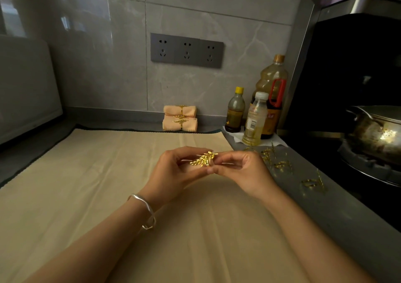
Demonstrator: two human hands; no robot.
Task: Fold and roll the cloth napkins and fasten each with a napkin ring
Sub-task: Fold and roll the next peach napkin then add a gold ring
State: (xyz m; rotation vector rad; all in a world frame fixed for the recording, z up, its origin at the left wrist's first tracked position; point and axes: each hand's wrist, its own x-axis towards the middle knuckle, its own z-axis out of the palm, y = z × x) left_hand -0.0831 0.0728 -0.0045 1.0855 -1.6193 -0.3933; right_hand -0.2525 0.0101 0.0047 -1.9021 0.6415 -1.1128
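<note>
Both hands meet above the spread cloth [108, 185]: the left hand [178, 170] and right hand [243, 172] pinch a gold leaf ring [204, 159] between curled fingertips. Three ringed napkins [180, 119] are stacked by the wall, and spare rings [280, 163] lie on the counter [325, 213] to the right.

A gold napkin ring [204, 159] topped with a leafy sprig is pinched between the fingertips of the left hand [180, 172] and the right hand [240, 172]. The sprig slants from 8 toward 2 o'clock above a large beige cloth napkin [108, 185], which is spread flat with soft creases. At 12 o'clock, past the cloth's far edge, lies a stack of rolled peach napkins [180, 119], each banded by a gold leaf ring, and loose rings [280, 165] are scattered at 3 o'clock from the held one.
</note>
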